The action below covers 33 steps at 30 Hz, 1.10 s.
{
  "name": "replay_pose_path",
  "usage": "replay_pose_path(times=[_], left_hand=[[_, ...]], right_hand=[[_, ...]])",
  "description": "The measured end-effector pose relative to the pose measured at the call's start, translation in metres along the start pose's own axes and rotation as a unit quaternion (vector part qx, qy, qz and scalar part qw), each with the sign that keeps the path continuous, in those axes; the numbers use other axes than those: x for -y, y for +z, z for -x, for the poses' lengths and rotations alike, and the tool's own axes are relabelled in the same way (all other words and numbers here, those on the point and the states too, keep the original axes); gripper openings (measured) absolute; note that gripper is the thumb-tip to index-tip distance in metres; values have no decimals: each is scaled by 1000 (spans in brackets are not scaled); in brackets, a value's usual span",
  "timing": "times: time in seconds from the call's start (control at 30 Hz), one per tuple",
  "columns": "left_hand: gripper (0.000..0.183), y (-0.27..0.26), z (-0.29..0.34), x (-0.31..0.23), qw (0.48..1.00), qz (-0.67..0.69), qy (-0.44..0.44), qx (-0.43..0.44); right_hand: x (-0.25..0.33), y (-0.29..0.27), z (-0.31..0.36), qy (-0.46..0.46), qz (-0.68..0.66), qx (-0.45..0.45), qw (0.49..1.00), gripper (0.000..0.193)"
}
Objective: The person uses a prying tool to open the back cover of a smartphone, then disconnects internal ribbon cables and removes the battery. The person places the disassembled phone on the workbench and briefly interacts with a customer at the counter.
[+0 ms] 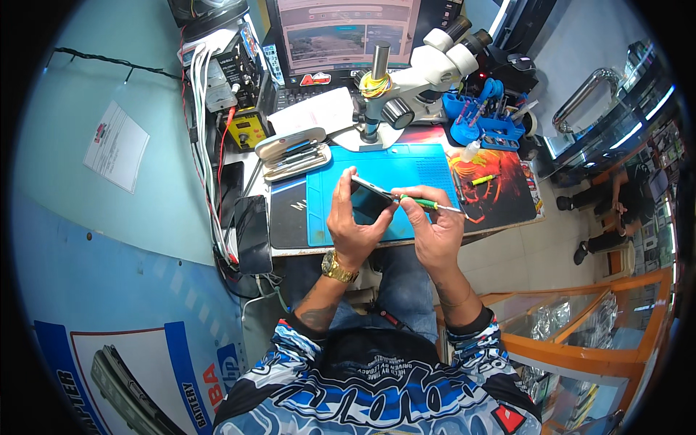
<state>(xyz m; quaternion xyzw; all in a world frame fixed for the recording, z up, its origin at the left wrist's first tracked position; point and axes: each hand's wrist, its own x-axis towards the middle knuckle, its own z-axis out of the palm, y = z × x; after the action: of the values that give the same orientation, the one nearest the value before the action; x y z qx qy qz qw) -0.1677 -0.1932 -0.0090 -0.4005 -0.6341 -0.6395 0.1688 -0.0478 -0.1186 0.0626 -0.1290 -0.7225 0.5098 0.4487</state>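
My left hand (pixel 349 230) is closed around a smartphone (pixel 368 204) with a dark face and a pale edge, held tilted above the blue work mat (pixel 319 210). A gold watch (pixel 338 268) is on that wrist. In my right hand (pixel 437 230) is a screwdriver (pixel 420 202) with a green handle, its thin metal shaft pointing right, away from the phone. The fingertips of my right hand are at the phone's right end; whether they also pinch a small part there I cannot make out.
A microscope (pixel 395 112) stands behind the mat, before a monitor (pixel 348 36). An open tool case (pixel 293 156) lies left, near another dark phone (pixel 253 233) at the table edge. Right are a blue tool holder (pixel 500 134), a small bottle (pixel 471 150) and a yellow pen-like tool (pixel 483 179).
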Motion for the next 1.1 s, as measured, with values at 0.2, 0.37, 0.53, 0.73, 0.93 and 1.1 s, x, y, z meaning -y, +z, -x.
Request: replay_pose_path(times=[0.2, 0.37, 0.53, 0.73, 0.93, 1.1], left_hand=[[94, -1, 0, 1, 1000, 1, 3, 0], [94, -3, 2, 2, 1000, 12, -4, 18], [94, -3, 2, 2, 1000, 3, 0, 13], [93, -2, 2, -2, 1000, 12, -1, 13], [71, 2, 8, 10, 996, 46, 74, -4], [62, 5, 15, 10, 996, 39, 75, 21]], right_hand=[[-3, 0, 0, -8, 10, 7, 1000, 17], [-4, 1, -1, -27, 47, 18, 998, 17], [-2, 2, -4, 15, 20, 21, 999, 15], [-7, -2, -12, 114, -106, 17, 988, 13], [-5, -2, -14, 142, -125, 28, 982, 14], [-5, -2, -17, 153, -140, 35, 978, 15]])
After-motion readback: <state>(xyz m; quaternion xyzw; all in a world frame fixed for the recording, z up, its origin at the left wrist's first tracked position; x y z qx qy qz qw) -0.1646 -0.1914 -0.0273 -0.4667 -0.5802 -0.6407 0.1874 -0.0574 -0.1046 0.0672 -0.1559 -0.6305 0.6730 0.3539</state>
